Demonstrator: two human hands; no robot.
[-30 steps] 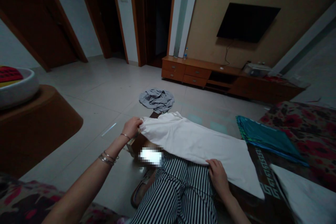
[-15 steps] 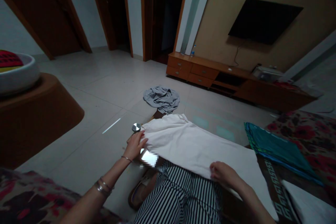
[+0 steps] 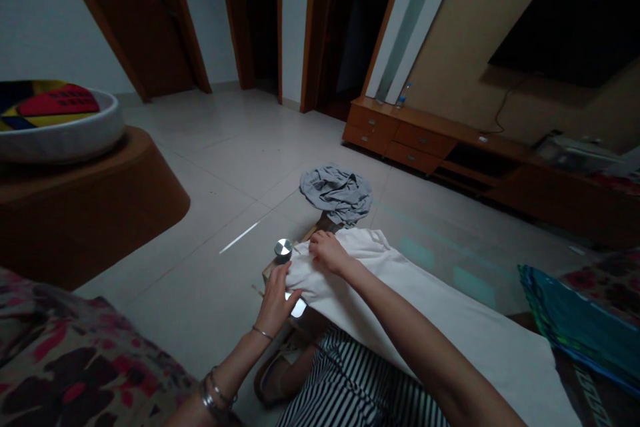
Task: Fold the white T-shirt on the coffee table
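Observation:
A white garment point(image 3: 440, 307) lies spread along a glass-topped low table point(image 3: 450, 247) in front of me. My left hand point(image 3: 277, 297) pinches the garment's near left corner at the table's end. My right hand point(image 3: 327, 252) has reached across and grips the far left corner of the same garment, fingers curled over the cloth. A small round metal knob point(image 3: 283, 248) shows at the table's corner just beyond my left hand. My striped trousers point(image 3: 350, 387) are below the table edge.
A crumpled grey garment point(image 3: 336, 192) lies on the tiled floor beyond the table. Folded teal cloth point(image 3: 575, 320) rests at the table's right. A low wooden TV cabinet point(image 3: 450, 147) lines the far wall. A round brown stand with a white basin point(image 3: 60, 140) sits left.
My right hand left the garment's near right edge and crossed to its far left corner. My left hand slid a little nearer along the left end. The view swung left.

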